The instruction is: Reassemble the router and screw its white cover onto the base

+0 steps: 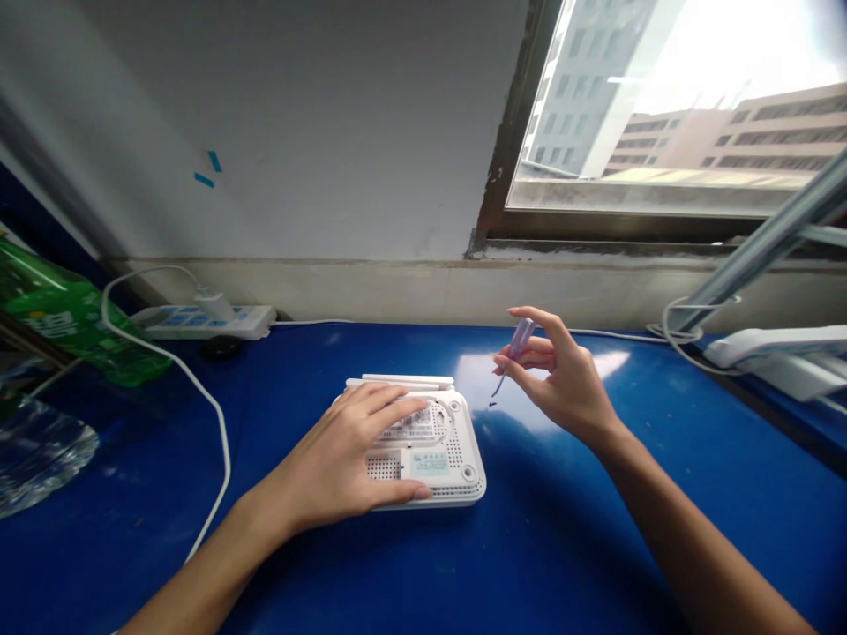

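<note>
A white router point(471, 445) lies upside down on the blue table, its vented underside with labels and round screw recesses facing up. My left hand point(350, 441) rests across the router's left part, fingers and thumb spread flat over it and hiding some of the surface. To the right of the router, my right hand point(556, 370) pinches a small screwdriver point(522, 338) by its translucent purple handle. The screwdriver's thin shaft points down at small dark bits point(492, 404), possibly screws, on the table; whether the tip touches them I cannot tell.
A power strip point(255, 322) with a plugged-in white charger point(215, 304) and white cable point(221, 432) lies at the back left. Green bottle point(93, 331) and clear bottle point(46, 450) are at the left. A metal bar point(760, 225) and white devices point(774, 348) are at the right.
</note>
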`<state>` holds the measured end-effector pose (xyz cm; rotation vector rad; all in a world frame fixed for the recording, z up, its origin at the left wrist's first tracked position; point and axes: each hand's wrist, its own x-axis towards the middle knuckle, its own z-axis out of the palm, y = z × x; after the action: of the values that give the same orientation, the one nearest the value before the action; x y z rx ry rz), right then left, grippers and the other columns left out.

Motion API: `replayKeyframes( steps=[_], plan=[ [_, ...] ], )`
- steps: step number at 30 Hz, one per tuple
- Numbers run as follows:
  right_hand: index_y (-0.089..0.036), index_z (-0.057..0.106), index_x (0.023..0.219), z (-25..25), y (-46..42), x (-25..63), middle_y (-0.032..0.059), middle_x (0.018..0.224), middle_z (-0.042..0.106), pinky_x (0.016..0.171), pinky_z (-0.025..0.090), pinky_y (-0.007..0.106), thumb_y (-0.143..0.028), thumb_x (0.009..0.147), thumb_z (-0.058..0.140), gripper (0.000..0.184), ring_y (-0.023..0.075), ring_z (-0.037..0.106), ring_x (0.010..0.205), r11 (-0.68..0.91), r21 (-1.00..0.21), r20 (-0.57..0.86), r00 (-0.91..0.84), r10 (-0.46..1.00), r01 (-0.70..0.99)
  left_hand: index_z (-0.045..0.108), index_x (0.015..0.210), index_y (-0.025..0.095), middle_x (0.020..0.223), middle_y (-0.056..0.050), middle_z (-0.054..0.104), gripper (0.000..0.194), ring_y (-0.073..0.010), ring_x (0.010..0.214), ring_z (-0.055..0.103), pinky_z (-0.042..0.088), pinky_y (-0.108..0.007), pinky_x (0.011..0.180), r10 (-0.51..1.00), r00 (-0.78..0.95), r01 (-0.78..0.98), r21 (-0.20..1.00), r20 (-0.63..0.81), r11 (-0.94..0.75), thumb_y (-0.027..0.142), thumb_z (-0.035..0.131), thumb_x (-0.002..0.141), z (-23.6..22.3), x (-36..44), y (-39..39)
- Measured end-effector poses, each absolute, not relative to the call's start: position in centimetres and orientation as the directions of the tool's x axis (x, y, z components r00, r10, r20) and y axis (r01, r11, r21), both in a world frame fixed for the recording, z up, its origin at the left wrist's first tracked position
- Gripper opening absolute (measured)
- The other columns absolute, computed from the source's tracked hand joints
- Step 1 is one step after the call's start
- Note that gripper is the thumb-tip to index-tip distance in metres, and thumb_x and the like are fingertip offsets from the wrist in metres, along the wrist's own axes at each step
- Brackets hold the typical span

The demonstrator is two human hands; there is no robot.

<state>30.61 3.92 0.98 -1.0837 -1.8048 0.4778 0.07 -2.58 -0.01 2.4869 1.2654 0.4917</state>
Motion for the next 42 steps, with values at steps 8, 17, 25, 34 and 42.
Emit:
replayKeyframes(
  steps=[8,17,25,34,42],
  plan=[
    [-0.025,0.043,0.138,2.7,2.4,29.4,-0.0006,0.083,0.073,0.071,0.069,0.043,-0.030,0.084,0.080,0.065,0.0259,0.079,0.072,0.457,-0.875,0.417,-0.228,0.880,0.162,0.052,0.147,0.034,0.152,-0.006,0.055,0.078,-0.0336,0.141,0.048,0.035,-0.056,0.119,0.810,0.555,0.695,0.429,0.190,-0.577,0.064,0.078,0.079,0.4,0.2,-2.6],
    [-0.029,0.040,0.139,2.6,0.8,27.5,-0.0005,0.086,0.075,0.069,0.067,0.037,-0.022,0.087,0.079,0.065,0.0220,0.078,0.073,0.361,-0.931,0.347,-0.449,0.823,-0.058,0.057,0.143,0.029,0.146,-0.006,0.061,0.079,-0.0317,0.136,0.054,0.042,-0.050,0.116,0.825,0.514,0.705,0.432,0.235,-0.562,0.064,0.081,0.076,0.2,0.4,-2.1],
    [-0.027,0.039,0.141,2.3,1.0,27.5,-0.0003,0.087,0.074,0.070,0.067,0.037,-0.025,0.088,0.079,0.067,0.0221,0.078,0.073,0.354,-0.935,0.325,-0.461,0.826,-0.024,0.059,0.140,0.027,0.144,-0.007,0.063,0.077,-0.0331,0.133,0.057,0.044,-0.053,0.113,0.837,0.479,0.730,0.409,0.265,-0.548,0.065,0.080,0.076,0.0,0.8,-2.3],
    [-0.028,0.043,0.140,2.4,0.8,27.5,0.0012,0.092,0.075,0.074,0.067,0.040,-0.022,0.089,0.078,0.063,0.0228,0.078,0.077,0.403,-0.915,0.350,-0.479,0.805,0.009,0.061,0.138,0.026,0.143,-0.008,0.064,0.076,-0.0353,0.133,0.057,0.044,-0.055,0.113,0.849,0.452,0.735,0.424,0.274,-0.528,0.064,0.080,0.075,-0.1,1.0,-2.3],
    [-0.029,0.042,0.138,2.3,0.9,27.6,0.0013,0.093,0.075,0.076,0.067,0.041,-0.022,0.089,0.078,0.061,0.0222,0.078,0.077,0.402,-0.916,0.362,-0.469,0.806,-0.016,0.060,0.139,0.027,0.144,-0.008,0.063,0.076,-0.0351,0.134,0.056,0.043,-0.054,0.114,0.847,0.459,0.739,0.413,0.269,-0.532,0.065,0.080,0.076,-0.1,1.0,-2.3]
  ],
)
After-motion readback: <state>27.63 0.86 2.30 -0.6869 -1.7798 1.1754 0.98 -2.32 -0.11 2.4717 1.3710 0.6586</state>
